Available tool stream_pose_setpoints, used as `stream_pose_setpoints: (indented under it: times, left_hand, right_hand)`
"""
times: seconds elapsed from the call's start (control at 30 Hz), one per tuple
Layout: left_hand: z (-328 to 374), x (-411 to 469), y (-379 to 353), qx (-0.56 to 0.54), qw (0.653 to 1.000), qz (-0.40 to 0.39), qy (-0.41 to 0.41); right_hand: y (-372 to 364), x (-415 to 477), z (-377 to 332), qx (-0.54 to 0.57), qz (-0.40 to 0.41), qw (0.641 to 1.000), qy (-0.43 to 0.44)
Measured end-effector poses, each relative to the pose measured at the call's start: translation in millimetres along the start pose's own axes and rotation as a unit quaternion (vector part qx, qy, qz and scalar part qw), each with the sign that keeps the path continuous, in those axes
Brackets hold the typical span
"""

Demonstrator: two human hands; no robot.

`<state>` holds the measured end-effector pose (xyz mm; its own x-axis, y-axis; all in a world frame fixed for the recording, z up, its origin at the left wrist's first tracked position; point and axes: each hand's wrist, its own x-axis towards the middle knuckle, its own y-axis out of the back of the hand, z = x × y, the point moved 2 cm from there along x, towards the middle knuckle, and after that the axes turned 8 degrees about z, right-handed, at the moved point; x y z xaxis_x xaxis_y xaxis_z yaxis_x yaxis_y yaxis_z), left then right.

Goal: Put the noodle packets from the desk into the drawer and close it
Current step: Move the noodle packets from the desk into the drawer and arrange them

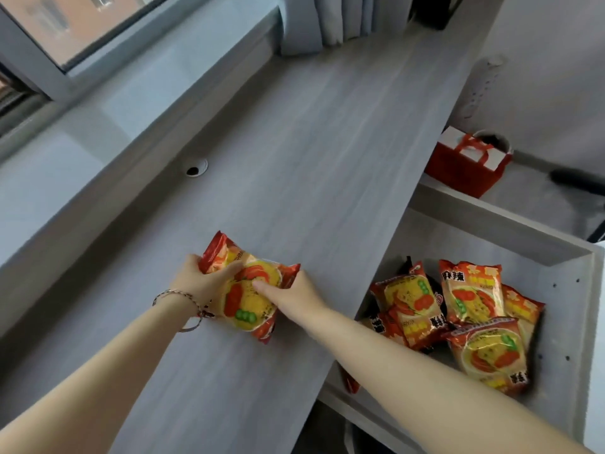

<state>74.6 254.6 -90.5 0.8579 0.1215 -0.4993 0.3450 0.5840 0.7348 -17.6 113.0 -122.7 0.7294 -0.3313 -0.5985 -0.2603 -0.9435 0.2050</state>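
Red and yellow noodle packets lie stacked on the grey desk, two as far as I can tell. My left hand grips their left end, a cord bracelet on its wrist. My right hand grips their right end, thumb on top. The open grey drawer to the right holds several more noodle packets in a loose pile.
A red gift bag and a dark object sit beyond the drawer at right. A cable hole is in the desk near the window sill. Curtains hang at the far end.
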Motion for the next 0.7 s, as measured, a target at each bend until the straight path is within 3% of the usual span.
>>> stream_pose_setpoints:
  times: [0.1,0.2,0.27,0.53,0.7]
  left_hand:
    - [-1,-8,-5,-0.092,0.994,-0.051,0.029]
    - [3,-22,-13,-0.205,0.963,-0.12,0.127]
    - [11,-32,-20,-0.276,0.938,-0.148,0.147]
    - [69,-104,-85,-0.258,0.945,-0.178,-0.093]
    - [84,-143,-137,-0.193,0.955,-0.149,-0.166]
  right_hand:
    - [12,0,6,0.024,0.061,0.997,-0.029]
    - [38,-1,10,0.063,0.08,0.994,-0.04]
    - [60,-4,9,0.086,0.072,0.993,-0.037]
    - [177,-42,48,0.178,0.165,0.97,-0.009]
    - [237,-62,123,0.297,0.292,0.901,-0.118]
